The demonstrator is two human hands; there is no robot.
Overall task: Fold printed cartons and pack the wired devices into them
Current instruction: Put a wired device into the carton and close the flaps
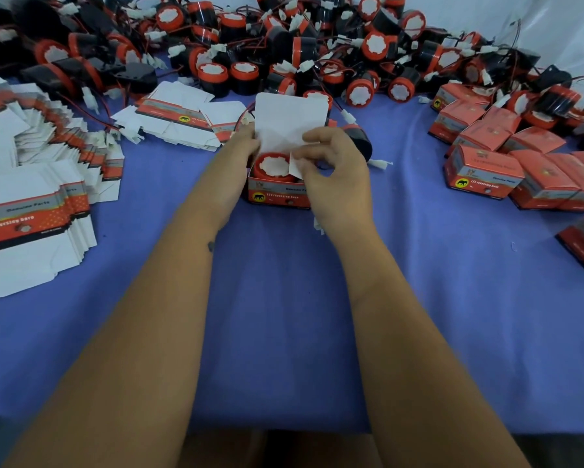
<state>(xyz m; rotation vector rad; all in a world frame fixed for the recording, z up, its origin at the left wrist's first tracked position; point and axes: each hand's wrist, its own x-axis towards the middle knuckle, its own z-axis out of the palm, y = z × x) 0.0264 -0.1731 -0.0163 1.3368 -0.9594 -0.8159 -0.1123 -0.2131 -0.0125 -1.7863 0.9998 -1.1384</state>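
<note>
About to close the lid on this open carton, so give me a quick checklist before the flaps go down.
1. Device seated inside the open carton: ok, its red face sits below the rim.
2. Wire and connector tucked in: cannot tell, hidden by the hands and flaps.
3. Side flap being folded in: ok, right hand pinches it over the device.
4. Carton steadied: ok, left hand grips its left side.
5. Lid flap free to fold: ok, it stands upright behind the opening.
6. Room nearby: ok, bare blue cloth in front of the carton.
</note>
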